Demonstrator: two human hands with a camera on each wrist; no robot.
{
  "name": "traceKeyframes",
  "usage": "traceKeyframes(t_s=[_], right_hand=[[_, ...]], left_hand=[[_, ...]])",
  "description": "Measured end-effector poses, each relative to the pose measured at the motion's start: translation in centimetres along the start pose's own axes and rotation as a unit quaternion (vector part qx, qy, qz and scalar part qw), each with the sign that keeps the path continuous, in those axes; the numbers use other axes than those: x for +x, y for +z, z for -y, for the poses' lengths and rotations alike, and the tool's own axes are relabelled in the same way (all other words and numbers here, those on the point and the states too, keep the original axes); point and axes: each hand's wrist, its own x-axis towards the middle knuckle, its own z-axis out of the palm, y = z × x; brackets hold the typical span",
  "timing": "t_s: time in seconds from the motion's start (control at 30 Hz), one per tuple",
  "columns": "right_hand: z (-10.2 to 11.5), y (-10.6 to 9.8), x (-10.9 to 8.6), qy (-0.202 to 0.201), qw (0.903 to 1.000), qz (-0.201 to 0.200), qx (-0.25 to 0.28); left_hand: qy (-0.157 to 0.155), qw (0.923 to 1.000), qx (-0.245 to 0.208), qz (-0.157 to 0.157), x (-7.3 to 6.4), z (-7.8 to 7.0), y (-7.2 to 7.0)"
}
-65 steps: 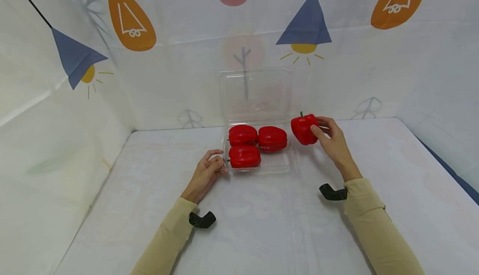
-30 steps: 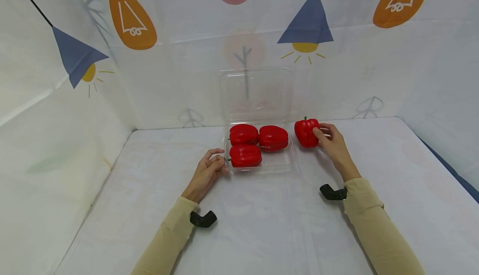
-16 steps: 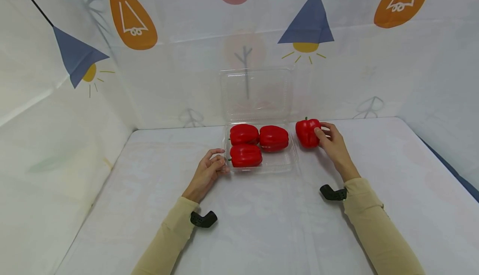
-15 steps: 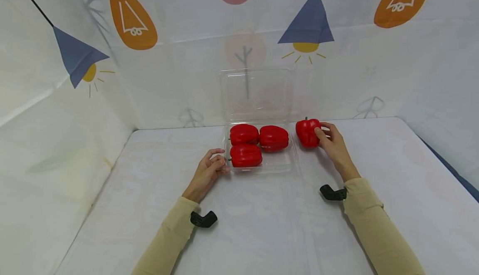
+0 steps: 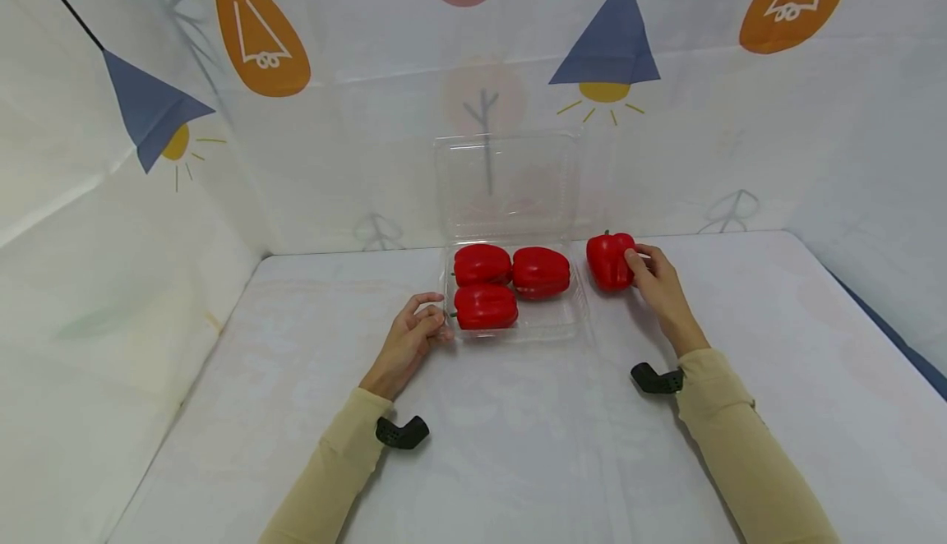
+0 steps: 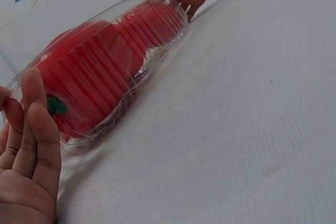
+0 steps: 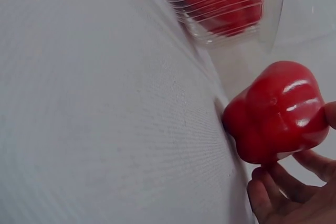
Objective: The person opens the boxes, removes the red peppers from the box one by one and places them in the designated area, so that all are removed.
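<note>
A clear plastic clamshell box [image 5: 543, 332] stands with its lid [image 5: 510, 182] raised against the back wall. Three red bell peppers lie on their sides in it: one at back left [image 5: 481, 265], one at back right [image 5: 541, 273], one at front left [image 5: 485, 306]. My left hand [image 5: 411, 338] touches the box's left end, its fingers [image 6: 44, 129] fairly straight along the ribbed wall. Right of the box, my right hand [image 5: 661, 288] holds a fourth bell pepper [image 7: 275, 114] between thumb and fingers. That pepper is upright, green stem on top, its base right at the table surface.
The white-covered table [image 5: 503, 445] meets a pale cloth wall [image 5: 355, 158] printed with lamps and bulbs just behind the box. Each wrist carries a black camera mount, one on the left [image 5: 402, 433] and one on the right [image 5: 657, 379].
The bell pepper in my right hand has come down and slightly right, from beside the box's rim to the table, turning a little. My left hand and the box have stayed put.
</note>
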Motion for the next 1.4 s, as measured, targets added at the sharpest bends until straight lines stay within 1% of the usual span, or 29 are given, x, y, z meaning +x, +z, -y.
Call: traceKeyframes(t_s=[0.13, 0.33, 0.5, 0.8, 0.97, 1.17, 1.27, 1.4], right_hand=[[-0.1, 0.0, 0.1, 0.001, 1.0, 0.001, -0.003], [-0.8, 0.0, 0.1, 0.003, 0.9998, 0.009, -0.017], [-0.7, 0.1, 0.5, -0.005, 0.9998, 0.011, -0.015], [-0.5, 0.2, 0.7, 0.002, 0.9996, 0.026, -0.008], [-0.6, 0.1, 0.4, 0.009, 0.9987, 0.043, -0.027], [-1.2, -0.4, 0.1, -0.012, 0.9976, 0.054, -0.041], [-1.3, -0.6, 0.0, -0.015, 0.9975, 0.054, -0.045], [-1.2, -0.7, 0.3, -0.001, 0.9982, 0.043, -0.041]], left_hand=[[-0.004, 1.0, 0.0, -0.004, 0.0, -0.1, 0.0], [-0.013, 0.9999, -0.002, -0.007, -0.3, 0.1, 0.0], [-0.009, 0.9999, -0.001, -0.005, -0.4, 0.0, 0.0], [-0.008, 0.9999, -0.004, -0.009, -0.5, -0.4, 0.0], [-0.008, 0.9999, -0.002, -0.011, -0.6, -0.6, 0.0], [-0.005, 0.9999, -0.008, -0.008, -0.6, -0.3, 0.1], [-0.004, 0.9999, -0.011, -0.003, -0.6, -0.2, 0.2], [0.006, 0.9999, -0.015, 0.001, -0.5, -0.2, 0.2]])
